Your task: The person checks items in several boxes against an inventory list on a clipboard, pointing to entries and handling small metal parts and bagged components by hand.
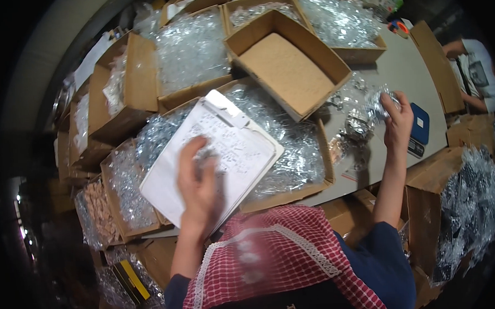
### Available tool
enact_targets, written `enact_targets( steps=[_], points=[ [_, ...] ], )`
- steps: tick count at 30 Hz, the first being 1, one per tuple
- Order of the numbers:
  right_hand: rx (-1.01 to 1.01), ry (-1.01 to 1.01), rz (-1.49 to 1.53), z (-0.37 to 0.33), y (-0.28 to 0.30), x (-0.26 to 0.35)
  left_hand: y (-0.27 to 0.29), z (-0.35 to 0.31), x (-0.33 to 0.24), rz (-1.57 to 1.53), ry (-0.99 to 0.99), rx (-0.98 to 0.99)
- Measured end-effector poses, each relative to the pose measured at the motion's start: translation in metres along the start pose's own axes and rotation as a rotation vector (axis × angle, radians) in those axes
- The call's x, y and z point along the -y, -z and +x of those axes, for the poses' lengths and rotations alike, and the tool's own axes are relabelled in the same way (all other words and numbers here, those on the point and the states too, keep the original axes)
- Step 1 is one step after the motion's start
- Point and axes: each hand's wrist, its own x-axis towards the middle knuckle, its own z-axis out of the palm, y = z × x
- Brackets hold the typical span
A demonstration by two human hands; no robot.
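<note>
My right hand (pixel 398 117) is raised over the right part of the table, its fingers closed on a shiny clear plastic packet (pixel 377 106). Below and left of it lies a loose pile of small shiny packets (pixel 358 123). My left hand (pixel 196 181) hovers over a clipboard (pixel 237 115) with handwritten white sheets (pixel 163 186). Motion blurs its fingers, and a greyish patch shows between them that I cannot make out. The clipboard rests tilted across an open carton (pixel 326 151) full of clear packets.
An open cardboard box (pixel 288 67) with a bare bottom sits across the cartons. Several cartons of packets line the left and back. A blue scale (pixel 420 124) stands right of my right hand. Another carton of packets (pixel 468 211) is at the lower right. Another person (pixel 476 75) is at the far right.
</note>
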Motion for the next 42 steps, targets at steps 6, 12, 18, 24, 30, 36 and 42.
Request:
enact_targets(
  steps=[6,12,18,24,30,36,42],
  points=[
    [0.452,0.023,-0.145,-0.09,-0.095,0.03,-0.069,-0.014,-0.03,-0.532,0.398,0.762],
    [0.603,-0.279,-0.157,-0.108,-0.102,0.02,-0.084,-0.018,-0.013,-0.71,0.511,0.607],
    [0.937,-0.518,-0.098,-0.106,-0.106,0.015,-0.062,-0.018,-0.003,-0.454,0.317,0.567],
    [0.736,0.056,-0.083,-0.121,-0.105,0.005,-0.045,-0.014,-0.019,-0.685,0.46,0.554],
    [1.027,0.596,-0.223,-0.125,-0.106,0.025,-0.03,-0.015,-0.008,-1.117,0.806,0.701],
    [0.733,0.172,0.0,-0.125,-0.118,0.009,-0.033,-0.013,-0.016,-0.939,0.556,0.351],
    [0.868,-0.363,0.121,-0.128,-0.118,0.0,-0.032,-0.016,-0.006,-0.8,0.531,0.331]
  ],
)
